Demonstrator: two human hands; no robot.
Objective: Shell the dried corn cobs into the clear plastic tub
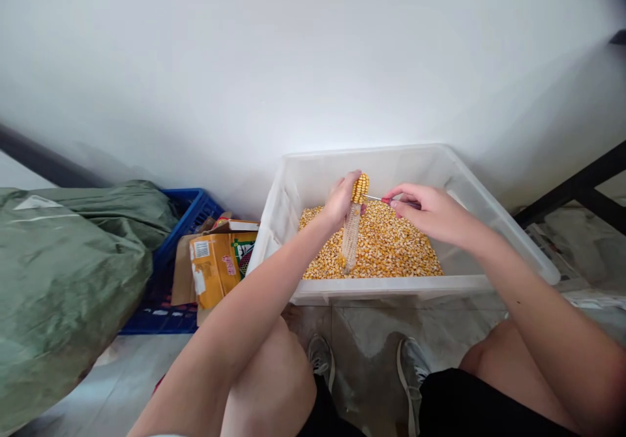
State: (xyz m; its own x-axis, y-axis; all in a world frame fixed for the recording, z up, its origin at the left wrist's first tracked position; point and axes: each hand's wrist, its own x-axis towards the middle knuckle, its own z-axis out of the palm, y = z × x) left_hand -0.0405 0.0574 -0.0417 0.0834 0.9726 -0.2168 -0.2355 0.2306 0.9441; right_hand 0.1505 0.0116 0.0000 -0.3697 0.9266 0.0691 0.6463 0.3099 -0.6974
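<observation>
My left hand [342,197] is closed around an ear of corn [350,231], tilted over the bin. Yellow kernels cover its upper end, while most of the lower cob is bare. In my right hand [424,210] is a screwdriver [386,200] with a red and dark handle. Its thin metal shaft reaches left to the kernels at the upper part of the ear. Below both hands, loose corn kernels [396,248] lie heaped in a whitish plastic bin [391,286].
A blue crate [183,319] stands left of the bin, with an orange cardboard box [218,271] in it. Green sheeting [73,280] bulges at the far left. A white wall rises behind. Dark metal bars [562,202] are at right. My shoes [413,365] are below the bin.
</observation>
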